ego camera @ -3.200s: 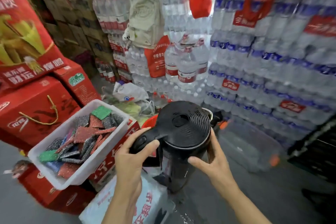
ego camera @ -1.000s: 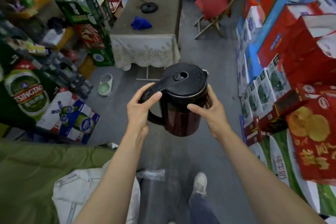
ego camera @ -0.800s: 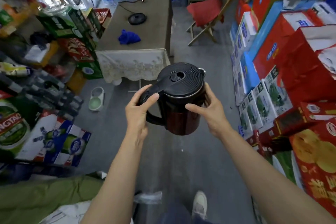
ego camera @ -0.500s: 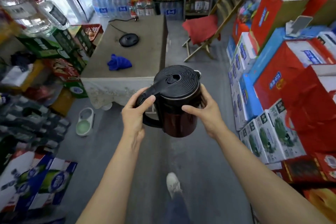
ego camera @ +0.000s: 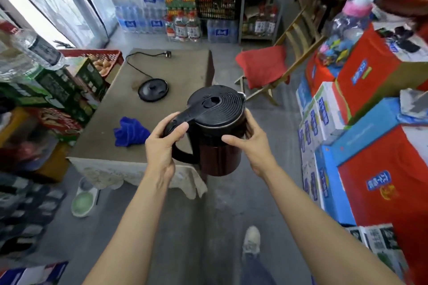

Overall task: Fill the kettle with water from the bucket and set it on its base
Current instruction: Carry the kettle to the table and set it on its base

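In the head view, above the near edge of the table point(ego camera: 162, 71), I had the kettle point(ego camera: 217, 132) held in the air, lid closed. My left hand point(ego camera: 162, 146) was wrapped round the handle, thumb on top; my right hand point(ego camera: 252, 146) was pressed against the body's far side. The round base point(ego camera: 153, 90) sat further back on the table, cord attached, with a blue cloth point(ego camera: 129, 132) nearer me.

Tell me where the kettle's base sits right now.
In the head view the base lies on the table, up and left of the held kettle, beyond the blue cloth.
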The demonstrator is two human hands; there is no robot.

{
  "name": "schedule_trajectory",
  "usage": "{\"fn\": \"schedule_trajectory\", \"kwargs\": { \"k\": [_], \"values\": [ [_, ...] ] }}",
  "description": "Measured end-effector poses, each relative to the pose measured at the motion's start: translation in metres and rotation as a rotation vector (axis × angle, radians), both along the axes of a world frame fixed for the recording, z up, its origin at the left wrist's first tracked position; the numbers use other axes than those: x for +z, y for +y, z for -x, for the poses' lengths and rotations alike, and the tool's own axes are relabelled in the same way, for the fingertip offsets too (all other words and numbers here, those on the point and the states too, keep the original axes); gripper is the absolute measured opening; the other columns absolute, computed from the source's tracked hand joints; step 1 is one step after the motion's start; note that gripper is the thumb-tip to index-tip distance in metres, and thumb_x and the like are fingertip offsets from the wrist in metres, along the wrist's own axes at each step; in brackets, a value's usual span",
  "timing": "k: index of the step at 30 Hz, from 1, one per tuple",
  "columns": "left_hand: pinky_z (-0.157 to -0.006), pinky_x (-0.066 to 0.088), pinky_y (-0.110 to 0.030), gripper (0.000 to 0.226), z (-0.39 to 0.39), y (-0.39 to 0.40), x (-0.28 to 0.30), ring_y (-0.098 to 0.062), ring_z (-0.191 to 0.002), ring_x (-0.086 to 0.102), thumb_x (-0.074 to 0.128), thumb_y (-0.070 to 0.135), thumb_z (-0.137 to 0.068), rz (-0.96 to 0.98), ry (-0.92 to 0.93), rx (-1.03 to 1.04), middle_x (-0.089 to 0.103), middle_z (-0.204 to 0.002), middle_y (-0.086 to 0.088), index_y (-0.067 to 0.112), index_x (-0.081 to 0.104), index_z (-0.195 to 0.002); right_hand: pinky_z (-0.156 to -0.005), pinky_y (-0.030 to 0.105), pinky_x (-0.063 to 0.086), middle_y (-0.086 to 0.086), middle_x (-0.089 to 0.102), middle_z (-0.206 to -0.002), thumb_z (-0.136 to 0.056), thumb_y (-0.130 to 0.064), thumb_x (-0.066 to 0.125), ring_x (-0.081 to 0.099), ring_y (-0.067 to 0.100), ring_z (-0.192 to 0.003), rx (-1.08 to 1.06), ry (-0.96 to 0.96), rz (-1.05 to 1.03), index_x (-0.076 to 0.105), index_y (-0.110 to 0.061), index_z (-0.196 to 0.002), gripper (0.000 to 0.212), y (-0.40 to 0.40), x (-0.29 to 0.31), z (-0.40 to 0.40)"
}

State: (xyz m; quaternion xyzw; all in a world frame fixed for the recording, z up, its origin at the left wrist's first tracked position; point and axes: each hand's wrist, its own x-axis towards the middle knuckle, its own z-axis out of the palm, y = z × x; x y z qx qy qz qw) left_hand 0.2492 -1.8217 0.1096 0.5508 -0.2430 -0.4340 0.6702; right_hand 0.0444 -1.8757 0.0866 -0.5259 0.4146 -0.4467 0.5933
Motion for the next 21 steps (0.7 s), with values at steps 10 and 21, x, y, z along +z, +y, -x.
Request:
{"fn": "schedule_trajectory", "kwargs": {
  "k": [10, 21],
  "values": [
    [-0.085, 0.053, -0.03, 0.046, -0.025, -0.144, -0.008, -0.011, -0.088, 0.069, 0.083, 0.019, -0.058, 0.009, 0.029, 0.22, 0.078, -0.089, 0.008, 0.019, 0.075, -0.104, -0.117, 0.035, 0.037, 0.0, 0.057, -0.146, -0.065, -0.007, 0.089, 0.051, 0.014, -0.137, 0.199, 0.047, 0.004, 0.042, -0.013, -0.151, 0.098, -0.189, -0.004, -0.043],
    [-0.088, 0.054, -0.034, 0.04, -0.132, -0.253, -0.005, -0.021, -0.095, 0.069, 0.086, 0.017, -0.054, 0.031, 0.016, 0.424, 0.077, -0.097, 0.0, 0.024, 0.08, -0.093, -0.113, 0.025, 0.039, -0.006, 0.056, -0.146, -0.065, -0.005, 0.09, 0.05, 0.003, -0.135, 0.42, 0.034, -0.038, 0.039, -0.014, -0.153, 0.103, -0.337, -0.012, -0.17]
  ]
}}
